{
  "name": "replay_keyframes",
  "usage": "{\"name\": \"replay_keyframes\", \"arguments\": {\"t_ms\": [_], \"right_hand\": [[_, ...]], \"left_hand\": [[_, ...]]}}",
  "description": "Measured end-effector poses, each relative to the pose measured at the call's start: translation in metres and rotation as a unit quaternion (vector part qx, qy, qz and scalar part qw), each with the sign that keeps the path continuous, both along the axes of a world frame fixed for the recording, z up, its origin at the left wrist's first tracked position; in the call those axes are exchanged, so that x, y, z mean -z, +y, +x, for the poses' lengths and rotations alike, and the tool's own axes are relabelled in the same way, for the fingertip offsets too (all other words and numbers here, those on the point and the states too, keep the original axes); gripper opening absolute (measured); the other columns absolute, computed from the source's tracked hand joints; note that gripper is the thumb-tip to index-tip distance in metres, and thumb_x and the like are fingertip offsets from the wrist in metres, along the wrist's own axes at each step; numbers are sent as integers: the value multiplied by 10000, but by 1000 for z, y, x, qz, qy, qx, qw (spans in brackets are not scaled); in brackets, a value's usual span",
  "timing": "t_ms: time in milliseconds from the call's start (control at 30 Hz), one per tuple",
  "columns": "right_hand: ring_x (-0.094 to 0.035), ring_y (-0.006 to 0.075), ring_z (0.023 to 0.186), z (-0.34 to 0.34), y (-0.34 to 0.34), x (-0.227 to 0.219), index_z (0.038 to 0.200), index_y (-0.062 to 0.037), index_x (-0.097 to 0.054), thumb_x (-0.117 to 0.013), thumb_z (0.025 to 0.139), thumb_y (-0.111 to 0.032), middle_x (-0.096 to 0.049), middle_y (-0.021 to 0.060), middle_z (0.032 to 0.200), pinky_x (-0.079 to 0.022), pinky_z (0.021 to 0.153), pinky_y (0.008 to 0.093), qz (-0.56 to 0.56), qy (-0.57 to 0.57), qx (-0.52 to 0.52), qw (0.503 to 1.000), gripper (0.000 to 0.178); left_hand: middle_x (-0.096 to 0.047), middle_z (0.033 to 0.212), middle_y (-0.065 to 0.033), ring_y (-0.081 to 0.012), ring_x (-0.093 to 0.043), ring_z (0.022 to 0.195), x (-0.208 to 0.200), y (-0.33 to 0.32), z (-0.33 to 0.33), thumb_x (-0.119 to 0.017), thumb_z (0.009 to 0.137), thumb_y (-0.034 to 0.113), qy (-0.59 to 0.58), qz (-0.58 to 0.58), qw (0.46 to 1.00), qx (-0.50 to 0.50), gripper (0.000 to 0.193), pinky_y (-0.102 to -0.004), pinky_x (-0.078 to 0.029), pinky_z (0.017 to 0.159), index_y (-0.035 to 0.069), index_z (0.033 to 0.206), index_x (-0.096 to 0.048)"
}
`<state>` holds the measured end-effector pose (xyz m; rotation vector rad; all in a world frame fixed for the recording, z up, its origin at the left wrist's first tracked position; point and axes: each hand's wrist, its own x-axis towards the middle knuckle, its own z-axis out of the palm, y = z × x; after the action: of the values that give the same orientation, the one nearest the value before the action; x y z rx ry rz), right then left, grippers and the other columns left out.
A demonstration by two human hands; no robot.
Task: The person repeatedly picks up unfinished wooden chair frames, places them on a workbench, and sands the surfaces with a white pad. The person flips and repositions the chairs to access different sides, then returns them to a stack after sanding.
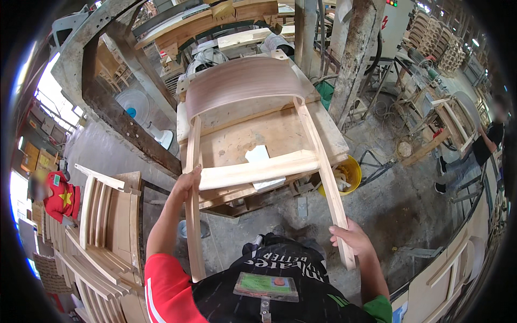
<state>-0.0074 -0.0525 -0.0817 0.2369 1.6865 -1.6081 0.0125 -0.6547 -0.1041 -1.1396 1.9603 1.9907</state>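
Chair-back frame (258, 134) rests tilted on the counter (334, 137); our left hand (188, 180) and right hand (350, 237) each close a grip round a leg. We judge it could slide off if either loosens.

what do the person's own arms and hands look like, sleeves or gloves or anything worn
Both hands are bare, no gloves: left hand, right hand. Forearms are uncovered, with no watch or bands visible. The left arm ends in a short red sleeve with white stripes; the right shows a short green sleeve edge.
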Motion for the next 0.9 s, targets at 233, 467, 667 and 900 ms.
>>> {"name": "replay_keyframes", "arguments": {"t_ms": [233,467,667,900], "right_hand": [[-654,146,735,-8,16,28,1350,22,-518,-788,921,-183,-653,83,994,-567,614,307,75,64,-30,995,547],[-658,160,696,-15,32,53,1373,-19,-505,-734,949,-149,-649,82,958,-563,581,322,102,15,-43,994,500],[-653,158,683,-31,23,53,1387,-21,-491,-741,955,-180,-650,74,973,-557,582,320,120,10,-67,990,523],[-665,282,1024,-51,6,51,1443,-13,-481,-757,944,-273,-662,153,1127,-541,907,402,163,190,-76,965,627]], "left_hand": [[-723,886,-141,-232,-684,819,22,29,15,-656,950,675,-53,-144,988,-27,739,-380,-545,751,-58,937,-749],[-700,1114,-394,-491,-679,1165,15,52,24,-496,909,826,-144,-418,896,26,1043,-485,-520,1006,-175,1129,-689],[-695,1127,-400,-493,-663,1198,10,55,20,-514,910,809,-151,-407,901,4,1014,-499,-505,1041,-162,1149,-686],[-716,1131,-355,-476,-694,1145,11,77,34,-605,929,719,-75,-382,921,-27,949,-484,-530,985,-140,1332,-573]]}}
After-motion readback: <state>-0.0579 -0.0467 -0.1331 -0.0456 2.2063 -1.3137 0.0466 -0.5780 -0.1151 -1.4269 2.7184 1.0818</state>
